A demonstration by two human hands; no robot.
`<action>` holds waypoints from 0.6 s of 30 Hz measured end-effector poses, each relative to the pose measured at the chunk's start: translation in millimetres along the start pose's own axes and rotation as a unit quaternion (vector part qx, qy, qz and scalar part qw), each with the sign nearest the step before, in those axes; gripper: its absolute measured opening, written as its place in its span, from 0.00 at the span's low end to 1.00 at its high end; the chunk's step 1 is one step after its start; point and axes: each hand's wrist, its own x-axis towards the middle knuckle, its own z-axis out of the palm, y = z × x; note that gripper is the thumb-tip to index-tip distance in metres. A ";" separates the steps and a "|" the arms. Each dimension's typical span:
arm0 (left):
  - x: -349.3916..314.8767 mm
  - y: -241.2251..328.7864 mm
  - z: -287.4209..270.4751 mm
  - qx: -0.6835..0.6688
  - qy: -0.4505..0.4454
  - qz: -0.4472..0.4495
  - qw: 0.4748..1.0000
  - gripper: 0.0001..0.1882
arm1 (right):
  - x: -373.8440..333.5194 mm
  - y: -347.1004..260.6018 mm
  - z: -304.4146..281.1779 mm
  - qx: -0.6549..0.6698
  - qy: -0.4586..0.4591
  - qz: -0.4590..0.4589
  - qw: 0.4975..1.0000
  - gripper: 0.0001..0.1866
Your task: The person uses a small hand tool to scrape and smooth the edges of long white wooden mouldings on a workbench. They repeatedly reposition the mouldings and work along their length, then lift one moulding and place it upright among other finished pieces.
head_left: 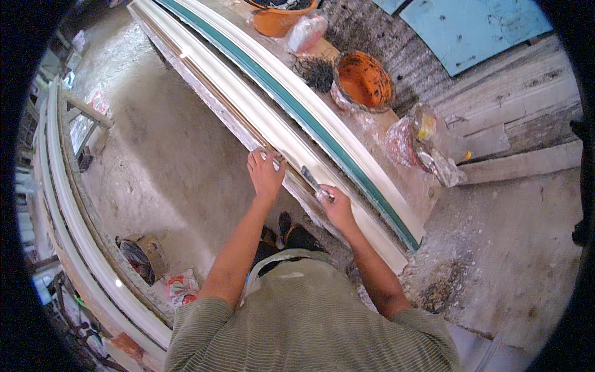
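Note:
A long white moulding [231,100] with a ridged profile lies diagonally across a long bench in front of me. My right hand [338,209] is closed around the handle of a putty knife [310,178]. The knife's dark blade points up and left, over the moulding's near side. My left hand [266,175] is at the moulding's near edge, left of the knife, with bent fingers. Something pale shows between its thumb and fingers, too small to name. Beyond lies a second white moulding [347,146], with a green strip [297,102] along its near side.
An orange bucket [335,93] with a stained inside stands behind the mouldings, beside a dark tangle of fibre [313,73]. Further right is a smeared container [406,139] with plastic on it. Another curved white moulding [79,248] runs along the left. Bags [181,287] lie on the floor.

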 end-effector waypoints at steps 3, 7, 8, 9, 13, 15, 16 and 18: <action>0.5 -1.9 2.9 0.015 0.010 0.032 0.999 0.15 | -4.8 11.1 -20.7 0.022 0.020 0.021 0.999 0.18; 5.8 -2.8 1.4 0.012 0.001 0.013 1.000 0.11 | -1.4 15.6 -31.7 0.024 -0.006 0.039 0.999 0.18; 6.3 -1.8 0.3 0.017 -0.005 0.012 1.000 0.10 | 0.5 14.8 -29.7 0.042 -0.030 0.034 0.998 0.18; 7.9 -1.5 -0.7 0.022 -0.011 0.012 1.000 0.09 | 3.0 13.6 -26.2 0.058 -0.050 0.037 0.996 0.18; 10.7 -1.0 1.5 0.046 -0.037 0.022 0.998 0.06 | 15.2 8.5 -3.9 0.031 -0.063 0.010 0.997 0.18; 8.6 -0.5 5.4 0.054 -0.026 0.036 0.998 0.06 | 22.1 4.2 8.7 0.014 -0.044 -0.007 0.999 0.17; 8.0 -0.3 7.2 0.058 -0.033 0.034 0.997 0.07 | 24.6 1.4 12.9 0.003 -0.042 -0.018 0.999 0.17; 6.5 1.3 10.3 0.074 -0.025 0.037 0.996 0.07 | 31.2 -6.7 21.0 -0.031 -0.048 -0.012 0.998 0.18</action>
